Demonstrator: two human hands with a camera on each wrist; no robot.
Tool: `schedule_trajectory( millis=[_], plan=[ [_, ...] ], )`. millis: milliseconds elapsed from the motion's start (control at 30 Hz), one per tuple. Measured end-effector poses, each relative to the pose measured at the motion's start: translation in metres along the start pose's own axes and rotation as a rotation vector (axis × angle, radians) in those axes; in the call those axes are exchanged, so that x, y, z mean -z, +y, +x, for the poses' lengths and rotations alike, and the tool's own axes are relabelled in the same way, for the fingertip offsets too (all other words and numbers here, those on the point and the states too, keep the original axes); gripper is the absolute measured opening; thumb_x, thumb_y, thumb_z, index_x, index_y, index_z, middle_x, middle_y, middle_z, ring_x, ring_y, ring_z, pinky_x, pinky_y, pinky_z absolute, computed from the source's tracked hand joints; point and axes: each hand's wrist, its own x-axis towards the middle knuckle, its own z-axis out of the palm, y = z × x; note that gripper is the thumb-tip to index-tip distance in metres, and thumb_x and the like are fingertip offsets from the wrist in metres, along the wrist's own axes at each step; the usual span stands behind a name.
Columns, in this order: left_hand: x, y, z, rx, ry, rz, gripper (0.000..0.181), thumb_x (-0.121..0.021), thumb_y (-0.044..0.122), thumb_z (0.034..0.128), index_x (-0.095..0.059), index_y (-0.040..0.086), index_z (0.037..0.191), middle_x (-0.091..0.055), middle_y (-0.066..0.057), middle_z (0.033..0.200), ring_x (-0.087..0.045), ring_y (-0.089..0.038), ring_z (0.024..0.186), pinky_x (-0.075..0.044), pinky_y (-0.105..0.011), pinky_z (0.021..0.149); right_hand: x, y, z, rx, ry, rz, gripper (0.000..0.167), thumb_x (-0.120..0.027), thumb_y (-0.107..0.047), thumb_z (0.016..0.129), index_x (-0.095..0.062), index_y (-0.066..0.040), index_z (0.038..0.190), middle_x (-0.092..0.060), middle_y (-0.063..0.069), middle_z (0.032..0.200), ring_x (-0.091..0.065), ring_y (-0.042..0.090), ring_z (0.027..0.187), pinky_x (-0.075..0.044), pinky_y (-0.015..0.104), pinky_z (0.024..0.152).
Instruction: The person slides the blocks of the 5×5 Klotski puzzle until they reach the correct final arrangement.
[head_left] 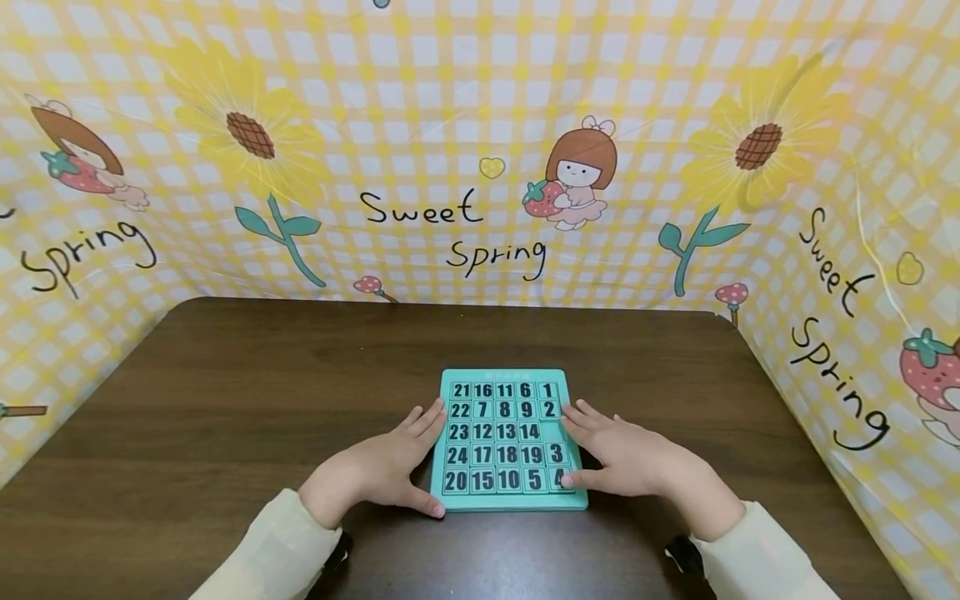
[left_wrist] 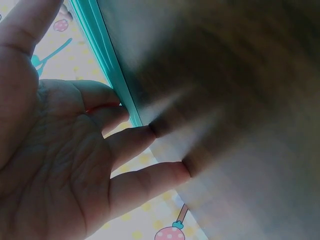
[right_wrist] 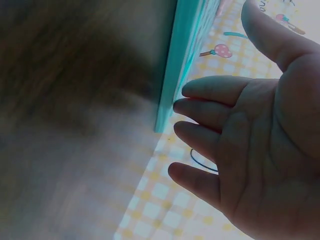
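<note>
A teal number slide puzzle lies flat on the table, its white tiles printed with black numbers in rows. The third row shows a gap at its right end, beside the 14. My left hand is at the puzzle's left side, fingertips by the rim and thumb near the lower left corner. On the other side, my right hand has its fingers along the right rim and its thumb over the tile marked 4, partly covering it. Both wrist views show extended fingers beside the puzzle's teal edge.
The dark wooden table extends around the puzzle on all sides. A yellow checked cloth with printed flowers and lettering rises behind it and at both sides. Pale sleeves cover both forearms.
</note>
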Motion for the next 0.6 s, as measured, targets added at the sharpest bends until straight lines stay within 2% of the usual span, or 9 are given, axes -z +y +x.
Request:
schedule_trajectory(
  millis=[367,600],
  plan=[
    [0.001,0.002,0.0,0.008,-0.006,-0.003,0.122,-0.081,0.054,0.0748,-0.009,0.003,0.159,0.002,-0.01,0.169,-0.002,-0.037,0.155,-0.027,-0.051,0.12,-0.008,-0.013,-0.026,0.02,-0.003,-0.036,0.083,-0.061,-0.058,0.092,-0.038,-0.005,0.152,-0.027,0.009,0.164,-0.017,0.031,0.155,-0.022,0.066,0.115],
    [0.0,0.001,-0.001,0.005,-0.004,-0.013,0.122,-0.082,0.052,0.075,-0.009,0.002,0.159,0.002,-0.011,0.169,-0.001,-0.038,0.155,-0.026,-0.051,0.12,-0.013,-0.017,-0.032,0.013,-0.013,-0.052,0.083,-0.061,-0.058,0.091,-0.04,-0.006,0.152,-0.028,0.008,0.164,-0.018,0.029,0.154,-0.024,0.066,0.115]
  ],
)
